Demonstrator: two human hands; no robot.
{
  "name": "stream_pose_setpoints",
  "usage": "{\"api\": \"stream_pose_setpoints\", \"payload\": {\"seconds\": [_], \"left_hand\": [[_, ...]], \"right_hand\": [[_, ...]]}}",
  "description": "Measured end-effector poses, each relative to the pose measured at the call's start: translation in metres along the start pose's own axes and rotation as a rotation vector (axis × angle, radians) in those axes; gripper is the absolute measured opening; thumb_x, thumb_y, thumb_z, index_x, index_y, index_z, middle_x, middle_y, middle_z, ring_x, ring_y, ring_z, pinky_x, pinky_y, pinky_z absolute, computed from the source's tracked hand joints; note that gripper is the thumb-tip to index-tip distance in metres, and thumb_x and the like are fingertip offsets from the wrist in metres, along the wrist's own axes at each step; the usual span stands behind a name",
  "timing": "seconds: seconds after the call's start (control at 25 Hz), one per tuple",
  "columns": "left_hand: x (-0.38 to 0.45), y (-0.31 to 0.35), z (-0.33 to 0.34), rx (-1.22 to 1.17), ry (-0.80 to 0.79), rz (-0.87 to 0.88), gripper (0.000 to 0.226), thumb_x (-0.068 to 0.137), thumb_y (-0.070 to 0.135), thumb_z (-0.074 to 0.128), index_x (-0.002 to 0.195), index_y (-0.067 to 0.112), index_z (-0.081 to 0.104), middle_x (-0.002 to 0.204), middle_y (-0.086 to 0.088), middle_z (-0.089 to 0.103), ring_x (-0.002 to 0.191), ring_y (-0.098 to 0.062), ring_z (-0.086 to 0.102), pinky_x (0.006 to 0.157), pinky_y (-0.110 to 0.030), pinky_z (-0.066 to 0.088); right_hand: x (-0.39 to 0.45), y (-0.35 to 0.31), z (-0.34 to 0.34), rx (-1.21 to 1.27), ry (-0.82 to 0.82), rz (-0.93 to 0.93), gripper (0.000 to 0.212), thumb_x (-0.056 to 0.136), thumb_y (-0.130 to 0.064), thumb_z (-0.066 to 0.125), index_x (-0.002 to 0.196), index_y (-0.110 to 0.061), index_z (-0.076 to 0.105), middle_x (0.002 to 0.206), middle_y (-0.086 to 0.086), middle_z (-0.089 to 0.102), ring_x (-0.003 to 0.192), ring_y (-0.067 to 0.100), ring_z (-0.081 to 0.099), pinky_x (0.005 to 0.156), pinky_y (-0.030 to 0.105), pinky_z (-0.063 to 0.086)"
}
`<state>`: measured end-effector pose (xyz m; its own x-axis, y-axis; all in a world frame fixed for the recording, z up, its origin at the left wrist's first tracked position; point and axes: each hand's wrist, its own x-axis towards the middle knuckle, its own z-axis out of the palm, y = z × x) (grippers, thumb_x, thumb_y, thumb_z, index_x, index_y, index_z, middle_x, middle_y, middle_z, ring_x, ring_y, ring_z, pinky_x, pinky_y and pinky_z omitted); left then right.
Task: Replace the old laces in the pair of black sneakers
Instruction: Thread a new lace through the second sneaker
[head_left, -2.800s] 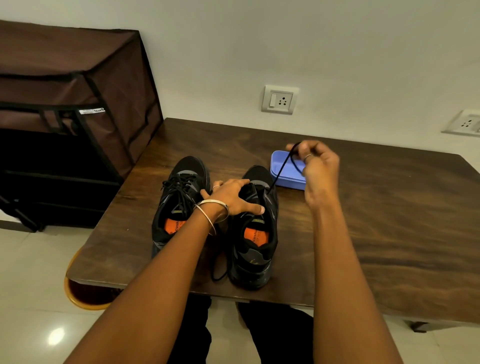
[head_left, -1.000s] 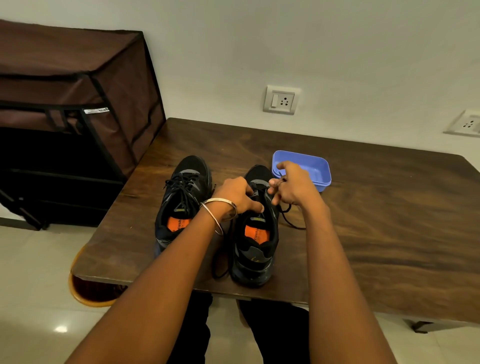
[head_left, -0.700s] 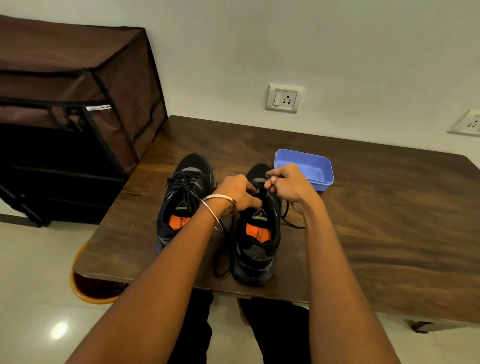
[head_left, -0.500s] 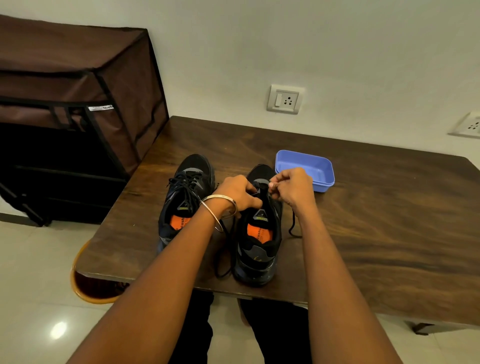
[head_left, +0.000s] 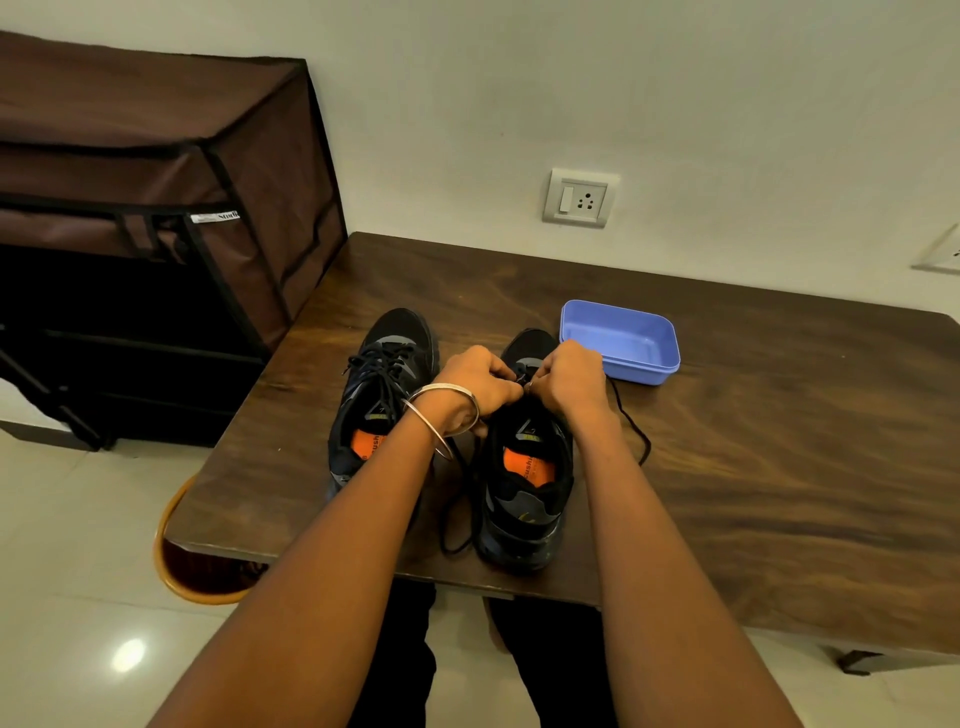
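Counting two black sneakers side by side near the near edge of the wooden table (head_left: 779, 467): left sneaker (head_left: 382, 400) fully laced, right sneaker (head_left: 524, 483) under both hands. Pointing toes toward the far wall, heels toward the near edge, long axes running near to far, roughly parallel. Two hands meeting over the right sneaker's front eyelets: left hand (head_left: 475, 382), with two metal bangles (head_left: 441, 415) at the wrist, fingers curled on the shoe's upper; right hand (head_left: 569, 376), fingers bunched and pinching one black lace (head_left: 631, 421). Trailing from that pinch onto the table at right, then looping back; another stretch of lace hanging between the shoes to the near edge. One empty-looking blue tray (head_left: 621, 340) just right of and beyond the right sneaker's toe.
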<state>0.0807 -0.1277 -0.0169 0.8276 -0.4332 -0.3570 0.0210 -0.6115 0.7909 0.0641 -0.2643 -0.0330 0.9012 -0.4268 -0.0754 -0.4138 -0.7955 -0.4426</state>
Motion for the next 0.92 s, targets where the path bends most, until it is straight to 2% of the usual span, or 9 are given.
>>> {"api": "stream_pose_setpoints", "payload": {"seconds": [0.24,0.36,0.48,0.68,0.8,0.92], "left_hand": [[0.001,-0.001,0.000,-0.053,-0.016,-0.017,0.030,0.089,0.014,0.065,0.118,0.014,0.064,0.103,-0.012,0.067,0.088,-0.031,0.070,0.070,-0.047,0.060],[0.004,-0.005,-0.003,-0.107,-0.054,-0.028,0.036,0.086,0.012,0.067,0.121,0.015,0.063,0.102,-0.012,0.068,0.086,-0.030,0.069,0.072,-0.048,0.060],[0.006,-0.007,-0.005,-0.138,-0.081,-0.036,0.038,0.084,0.010,0.068,0.122,0.017,0.063,0.101,-0.012,0.067,0.082,-0.026,0.067,0.072,-0.046,0.061],[0.005,-0.006,-0.005,-0.122,-0.105,-0.022,0.044,0.081,0.011,0.074,0.123,0.018,0.062,0.098,-0.009,0.065,0.086,-0.025,0.067,0.072,-0.042,0.061],[0.006,-0.009,-0.007,-0.109,-0.157,0.006,0.038,0.086,0.024,0.072,0.121,0.018,0.062,0.093,-0.002,0.063,0.079,-0.017,0.063,0.069,-0.032,0.060],[0.012,-0.014,-0.001,-0.101,-0.019,0.024,0.022,0.097,0.031,0.057,0.109,0.016,0.067,0.096,-0.004,0.067,0.067,-0.018,0.064,0.068,-0.034,0.058]], "right_hand": [[-0.002,-0.004,0.007,-0.029,-0.014,-0.031,0.017,0.087,-0.010,0.065,0.099,0.001,0.072,0.099,0.018,0.069,0.098,0.034,0.064,0.081,0.040,0.056],[-0.003,0.011,0.004,0.181,-0.023,0.017,0.012,0.085,-0.009,0.070,0.091,-0.005,0.079,0.091,0.011,0.074,0.093,0.022,0.065,0.085,0.037,0.055],[-0.010,0.021,-0.003,0.439,-0.068,0.120,0.012,0.085,-0.006,0.069,0.085,-0.009,0.080,0.078,0.003,0.072,0.076,0.013,0.059,0.078,0.032,0.052],[-0.013,0.016,0.001,0.465,-0.048,0.141,0.015,0.085,-0.003,0.065,0.085,-0.007,0.080,0.085,0.007,0.075,0.081,0.014,0.061,0.082,0.035,0.053],[-0.012,0.018,0.004,0.513,-0.057,0.189,0.021,0.086,0.000,0.063,0.079,-0.011,0.079,0.072,0.001,0.070,0.069,0.011,0.055,0.070,0.030,0.049],[-0.013,0.015,0.006,0.565,-0.075,0.229,0.023,0.085,0.002,0.066,0.070,-0.012,0.075,0.064,-0.001,0.064,0.058,0.007,0.049,0.056,0.022,0.041]]}}
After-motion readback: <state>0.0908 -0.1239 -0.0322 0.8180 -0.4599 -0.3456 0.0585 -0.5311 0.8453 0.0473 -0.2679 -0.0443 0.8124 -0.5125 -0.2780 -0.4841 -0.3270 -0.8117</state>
